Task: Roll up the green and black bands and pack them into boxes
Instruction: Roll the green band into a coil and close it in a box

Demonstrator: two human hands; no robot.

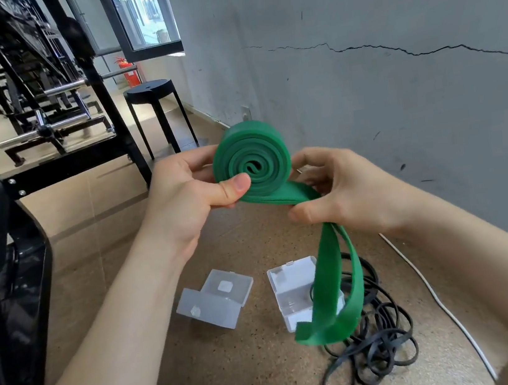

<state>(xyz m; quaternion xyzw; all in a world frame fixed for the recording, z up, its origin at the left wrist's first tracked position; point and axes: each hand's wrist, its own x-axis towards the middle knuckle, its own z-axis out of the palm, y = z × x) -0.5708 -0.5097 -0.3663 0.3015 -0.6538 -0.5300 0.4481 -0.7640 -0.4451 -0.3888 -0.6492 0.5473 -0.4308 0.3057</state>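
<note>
The coiled green band [251,160] is pinched by the left hand [188,198], its loose tail gripped by the right hand [347,192].

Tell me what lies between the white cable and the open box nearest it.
Head view: the tangled black bands lie on the floor between box and cable, with the green band hanging its loose end in front.
</note>
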